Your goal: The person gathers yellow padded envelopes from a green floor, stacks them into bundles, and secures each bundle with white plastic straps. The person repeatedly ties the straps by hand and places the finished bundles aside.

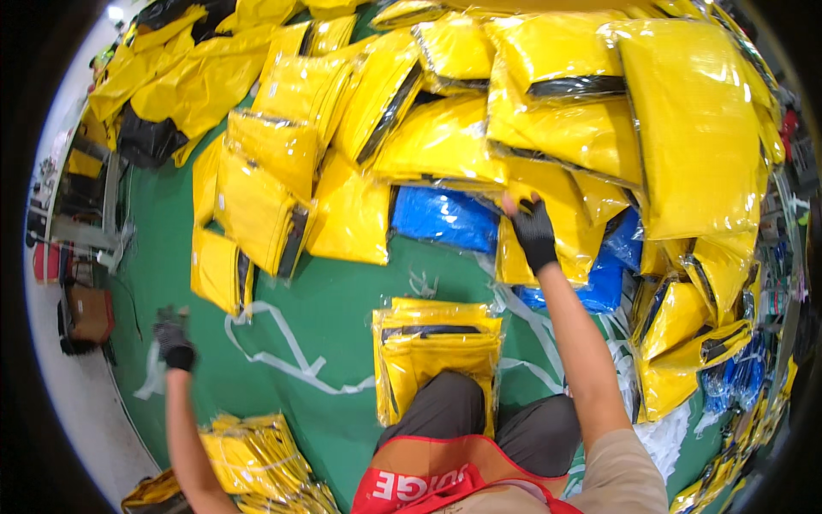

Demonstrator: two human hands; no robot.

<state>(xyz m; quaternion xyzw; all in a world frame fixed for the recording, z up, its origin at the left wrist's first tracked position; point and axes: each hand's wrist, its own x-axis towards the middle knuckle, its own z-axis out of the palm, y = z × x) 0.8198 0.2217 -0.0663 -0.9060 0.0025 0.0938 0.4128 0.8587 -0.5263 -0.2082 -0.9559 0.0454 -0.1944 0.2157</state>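
Observation:
My right hand (534, 233), in a dark glove with bare fingertips, reaches into the pile ahead. Its fingers are apart and rest against a yellow folded package (548, 184) in clear plastic film. Just left of it lies a blue package (445, 218). Out to the left, my left hand (175, 337), gloved too, is over the green floor. Motion smears its fingers, and a white strip (152, 374) shows beside it. Between my hands, a small stack of yellow plastic-wrapped packages (438, 343) stands against my knee.
Yellow packages (698, 128) heap up across the far side and right. White strapping (300, 364) trails over the green floor (334, 330). A bundled yellow stack (257, 458) sits at lower left. Crumpled white plastic (664, 445) lies by my right elbow. A brown box (88, 313) stands far left.

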